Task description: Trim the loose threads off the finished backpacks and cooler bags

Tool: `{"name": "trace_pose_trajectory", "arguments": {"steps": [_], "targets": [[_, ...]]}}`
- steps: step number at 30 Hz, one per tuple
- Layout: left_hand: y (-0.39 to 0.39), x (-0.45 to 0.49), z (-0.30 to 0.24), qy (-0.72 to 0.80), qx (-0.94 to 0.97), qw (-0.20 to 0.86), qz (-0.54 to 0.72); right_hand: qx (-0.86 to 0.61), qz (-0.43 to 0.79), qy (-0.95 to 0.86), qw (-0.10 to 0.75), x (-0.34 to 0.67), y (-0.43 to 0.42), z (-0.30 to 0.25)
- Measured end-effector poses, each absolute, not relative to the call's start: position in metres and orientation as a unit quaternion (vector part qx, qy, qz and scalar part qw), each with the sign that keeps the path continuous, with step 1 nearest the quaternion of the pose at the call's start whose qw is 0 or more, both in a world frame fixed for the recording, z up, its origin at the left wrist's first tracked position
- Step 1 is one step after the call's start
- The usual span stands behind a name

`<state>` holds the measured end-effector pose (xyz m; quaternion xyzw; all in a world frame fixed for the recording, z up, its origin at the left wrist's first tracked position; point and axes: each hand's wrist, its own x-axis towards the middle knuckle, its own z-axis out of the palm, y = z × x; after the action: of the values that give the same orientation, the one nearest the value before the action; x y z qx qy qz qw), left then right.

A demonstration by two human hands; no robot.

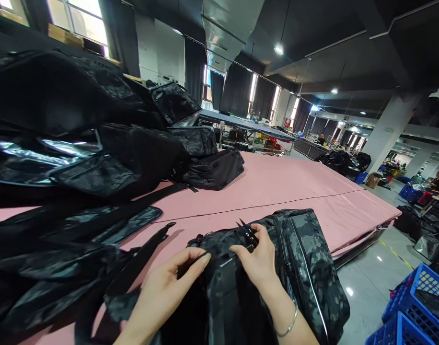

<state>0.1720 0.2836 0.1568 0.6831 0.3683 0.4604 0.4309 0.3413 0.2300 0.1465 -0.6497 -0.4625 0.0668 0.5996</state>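
Note:
A black camouflage backpack [313,268] with a pale piping line lies on the pink-covered table [277,179] right in front of me. My left hand [176,280] pinches the dark fabric at the backpack's top edge between thumb and fingertips. Just to the right, my right hand [260,258] holds small black thread snips [248,231], their pointed blades apart and aimed up and away from me. The right thumb rests close to the fabric. A metal bangle circles the right wrist. What the lower fingers of both hands touch is hidden.
Dark backpacks [133,153] are heaped along the table's left side, with loose straps [147,249] near my left arm. Blue plastic crates [413,306] stand on the floor at the lower right. Farther back are worktables, a white pillar [392,129] and a seated person [438,182].

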Motion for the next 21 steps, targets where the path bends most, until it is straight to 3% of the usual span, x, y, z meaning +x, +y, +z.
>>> {"name": "trace_pose_trajectory", "arguments": {"steps": [10,15,21], "targets": [[0.287,0.17,0.154,0.384,0.693,0.393,0.467,-0.536,0.244,-0.381,0.713,0.343,0.246,0.131],[0.299,0.195,0.171,0.423,0.76,0.25,0.426,-0.52,0.257,-0.346,0.738,0.34,0.259,0.124],[0.331,0.247,0.174,0.441,0.863,0.046,0.243,-0.528,0.334,-0.269,0.733,0.338,0.266,0.114]]}}
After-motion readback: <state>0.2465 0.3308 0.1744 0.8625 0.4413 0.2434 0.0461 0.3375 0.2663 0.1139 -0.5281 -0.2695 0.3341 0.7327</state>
